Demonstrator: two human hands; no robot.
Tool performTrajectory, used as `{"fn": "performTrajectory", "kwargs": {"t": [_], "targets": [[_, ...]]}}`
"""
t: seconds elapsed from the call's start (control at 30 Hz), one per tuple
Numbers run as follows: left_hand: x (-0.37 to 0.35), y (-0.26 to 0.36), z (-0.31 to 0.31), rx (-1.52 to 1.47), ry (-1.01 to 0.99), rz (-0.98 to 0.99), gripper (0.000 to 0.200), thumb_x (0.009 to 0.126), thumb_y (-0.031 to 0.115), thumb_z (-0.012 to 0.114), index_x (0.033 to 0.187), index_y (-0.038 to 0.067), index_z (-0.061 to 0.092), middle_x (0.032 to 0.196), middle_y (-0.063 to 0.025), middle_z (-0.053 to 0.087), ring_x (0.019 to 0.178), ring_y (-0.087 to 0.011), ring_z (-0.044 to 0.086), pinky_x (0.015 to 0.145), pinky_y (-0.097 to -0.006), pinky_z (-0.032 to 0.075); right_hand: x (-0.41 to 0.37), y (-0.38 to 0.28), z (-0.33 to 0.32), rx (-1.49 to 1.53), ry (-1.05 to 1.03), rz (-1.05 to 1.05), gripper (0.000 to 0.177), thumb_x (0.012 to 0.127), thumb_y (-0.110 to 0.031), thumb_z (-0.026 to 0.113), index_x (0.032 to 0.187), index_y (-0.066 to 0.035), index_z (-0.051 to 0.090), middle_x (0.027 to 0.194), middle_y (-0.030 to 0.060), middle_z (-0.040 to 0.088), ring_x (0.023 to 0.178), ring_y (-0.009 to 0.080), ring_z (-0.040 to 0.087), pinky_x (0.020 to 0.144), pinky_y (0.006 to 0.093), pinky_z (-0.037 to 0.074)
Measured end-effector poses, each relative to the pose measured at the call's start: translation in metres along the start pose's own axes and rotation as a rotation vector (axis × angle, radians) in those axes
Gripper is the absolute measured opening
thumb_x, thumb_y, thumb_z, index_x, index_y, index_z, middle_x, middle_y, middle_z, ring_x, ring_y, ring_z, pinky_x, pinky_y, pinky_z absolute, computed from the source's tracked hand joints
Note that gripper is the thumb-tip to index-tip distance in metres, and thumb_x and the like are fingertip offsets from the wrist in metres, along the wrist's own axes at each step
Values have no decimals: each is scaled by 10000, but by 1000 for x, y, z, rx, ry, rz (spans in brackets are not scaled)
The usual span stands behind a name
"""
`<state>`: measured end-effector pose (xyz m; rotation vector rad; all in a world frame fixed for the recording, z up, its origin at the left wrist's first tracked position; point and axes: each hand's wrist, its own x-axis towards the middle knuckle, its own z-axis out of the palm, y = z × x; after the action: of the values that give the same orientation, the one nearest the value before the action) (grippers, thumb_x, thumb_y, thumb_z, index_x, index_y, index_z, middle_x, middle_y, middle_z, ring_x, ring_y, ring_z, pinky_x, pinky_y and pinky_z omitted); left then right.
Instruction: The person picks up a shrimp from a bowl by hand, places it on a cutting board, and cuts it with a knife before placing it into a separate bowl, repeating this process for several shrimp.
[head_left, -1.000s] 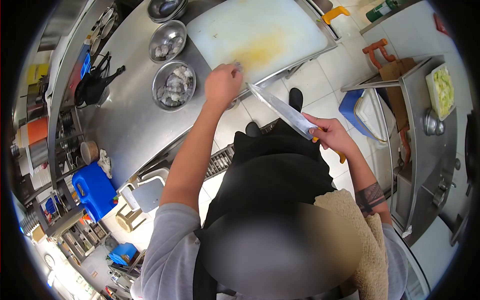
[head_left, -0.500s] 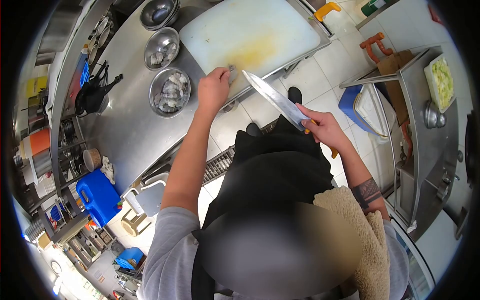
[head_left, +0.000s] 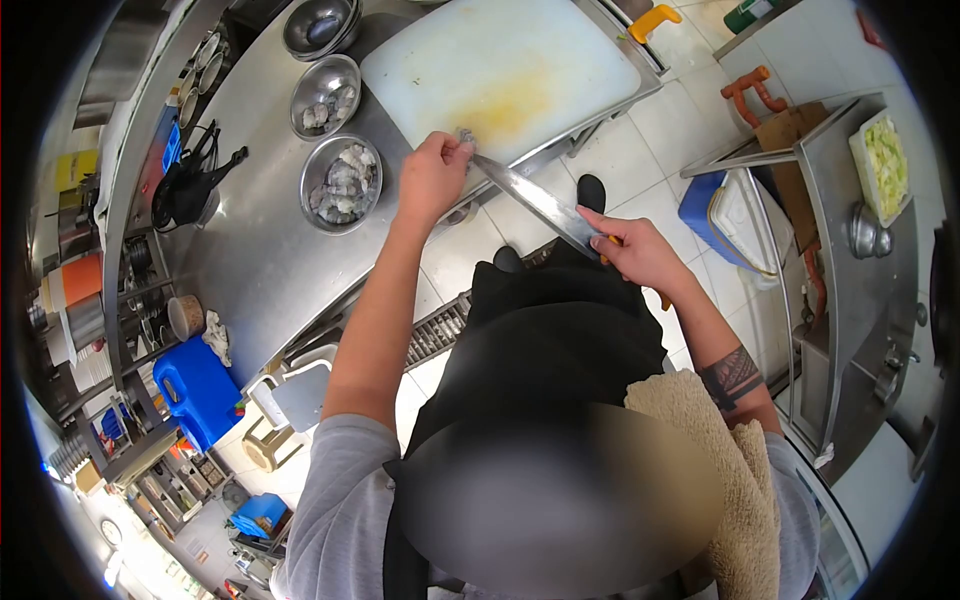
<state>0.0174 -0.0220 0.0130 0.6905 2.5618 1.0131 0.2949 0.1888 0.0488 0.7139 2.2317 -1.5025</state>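
Observation:
My left hand (head_left: 436, 172) pinches a small grey raw shrimp (head_left: 465, 135) over the near left corner of the white cutting board (head_left: 570, 60). In my right hand (head_left: 640, 252) is a chef's knife (head_left: 540, 203) with an orange handle. Its long blade slants toward the left hand, the tip right at the fingers and the shrimp. Left of the board, a steel bowl (head_left: 373, 200) holds a pile of raw shrimp. Just behind it, another steel bowl (head_left: 350, 70) has fewer pieces in it.
Stacked steel bowls (head_left: 318, 28) stand at the back of the steel counter (head_left: 260, 260). A black strapped item (head_left: 190, 185) lies on the counter's left. On the right, a steel shelf holds a tub of chopped greens (head_left: 880, 165). Below left is a blue jerrycan (head_left: 195, 390).
The knife has moved left, bringing its tip up to the fingers of my left hand. My left hand has shifted slightly to the right, still pinching the shrimp.

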Motion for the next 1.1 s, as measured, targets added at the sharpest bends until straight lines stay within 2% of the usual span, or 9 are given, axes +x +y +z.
{"fn": "performTrajectory", "kwargs": {"t": [0.13,0.3,0.43,0.5,0.73,0.83,0.93,1.0,1.1], "targets": [[-2,2,4,173,3,134,264,993,292,776,1052,36,747,981,-157,785,921,-368,766,843,-494,601,0,5,4,-29,23,-27,572,1062,-151,673,1609,-306,616,836,152,730,758,223,693,814,357,572],[8,-9,12,311,68,268,179,1013,221,705,1037,53,764,1042,-191,769,978,-417,742,854,-523,596,1,13,7,-93,62,-103,563,1058,-174,680,1602,-309,622,783,182,675,717,285,659,782,389,556],[10,-14,8,244,72,239,197,1054,219,673,1063,54,780,1023,-214,784,928,-434,748,843,-516,590,-2,15,8,-105,83,-121,564,1059,-177,679,1602,-315,620,762,188,648,701,296,642,767,398,547],[8,-7,1,187,36,106,204,1065,218,666,1067,37,762,932,-220,780,882,-444,751,828,-513,590,-5,14,7,-70,96,-135,564,1059,-174,679,1602,-317,620,760,189,643,700,291,636,768,391,548],[8,-2,-6,150,11,75,190,1088,209,644,1084,36,722,858,-222,764,840,-442,752,801,-517,584,-2,9,9,-61,74,-166,569,1063,-168,677,1611,-304,610,776,181,651,710,293,633,779,384,551],[6,2,-13,120,-19,78,183,1090,198,641,1087,27,708,876,-228,766,859,-444,755,798,-533,575,-1,7,9,-62,73,-153,568,1066,-168,675,1614,-301,608,788,180,657,716,292,635,780,381,551],[0,15,-22,208,40,155,143,1061,174,646,1046,38,687,986,-235,747,951,-470,722,839,-560,568,-1,12,10,-75,90,-162,559,1068,-177,673,1610,-304,613,771,176,647,704,291,630,770,383,549],[0,13,-25,212,123,330,107,1050,134,645,1039,36,686,1036,-200,705,1020,-436,691,885,-528,561,-4,13,12,-103,127,-168,555,1071,-185,668,1609,-308,613,758,177,646,695,303,639,761,391,550],[2,11,-27,254,115,350,74,1037,112,657,1038,45,688,1038,-171,683,1051,-410,673,901,-514,556,-6,5,15,-56,148,-184,550,1069,-185,664,1604,-304,618,755,187,655,691,326,648,753,410,553]]}}
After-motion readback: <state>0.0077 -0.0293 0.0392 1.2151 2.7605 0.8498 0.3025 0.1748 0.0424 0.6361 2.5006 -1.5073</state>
